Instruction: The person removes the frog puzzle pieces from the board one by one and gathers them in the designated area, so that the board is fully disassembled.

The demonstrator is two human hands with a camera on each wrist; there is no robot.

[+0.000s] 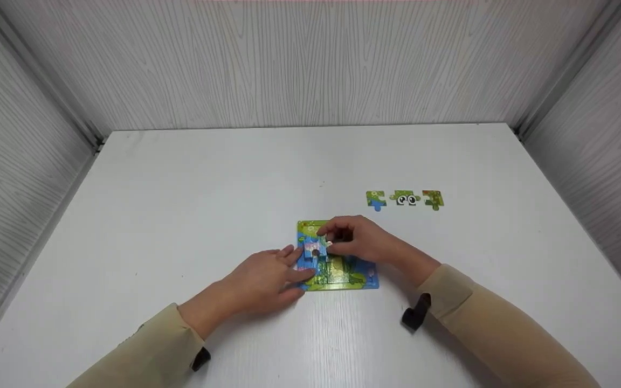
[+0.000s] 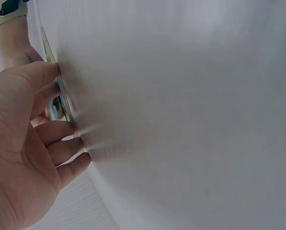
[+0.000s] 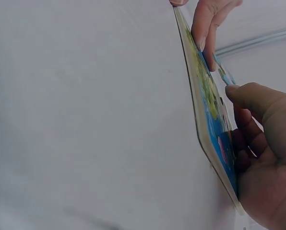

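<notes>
A colourful puzzle board (image 1: pixel 337 284) with a blue and green picture lies flat on the table. Above its left part, my right hand (image 1: pixel 361 237) pinches a blue jigsaw piece (image 1: pixel 314 249) between thumb and fingers. The right wrist view shows this jigsaw piece (image 3: pixel 223 72) tilted and raised off the board (image 3: pixel 208 120). My left hand (image 1: pixel 267 277) rests at the board's left edge, its fingers reaching onto the surface. In the left wrist view the left hand (image 2: pixel 23 139) has its fingertips along the board's edge. Part of the board is hidden under the right hand.
Behind the board to the right, three loose jigsaw pieces lie in a row: a green and blue one (image 1: pixel 376 199), one with printed eyes (image 1: pixel 406 198) and a green one (image 1: pixel 433 199). Wood-grain panels (image 1: pixel 310 64) enclose the white table (image 1: pixel 208 183) at the back and sides.
</notes>
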